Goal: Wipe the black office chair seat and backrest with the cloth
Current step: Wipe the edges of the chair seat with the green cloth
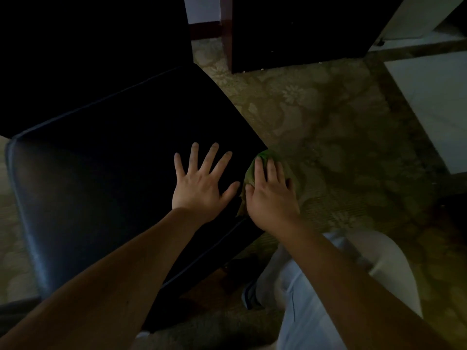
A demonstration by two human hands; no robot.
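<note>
left hand (pixel 199 188) lies flat on the black chair seat (pixel 113 173), fingers spread and straight, gripping nothing. right hand (pixel 270 198) is palm-down on the bunched green cloth (pixel 265 155), fingers laid over it, pressing rather than clenching. the cloth sits at the seat's right corner edge, partly over the patterned carpet (pixel 328 135). backrest (pixel 88 59) is dark, up-left. light trousers (pixel 316 299) show bottom right.

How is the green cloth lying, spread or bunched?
Bunched: the green cloth forms a wad under the right hand, at the edge of the black chair seat.
</note>
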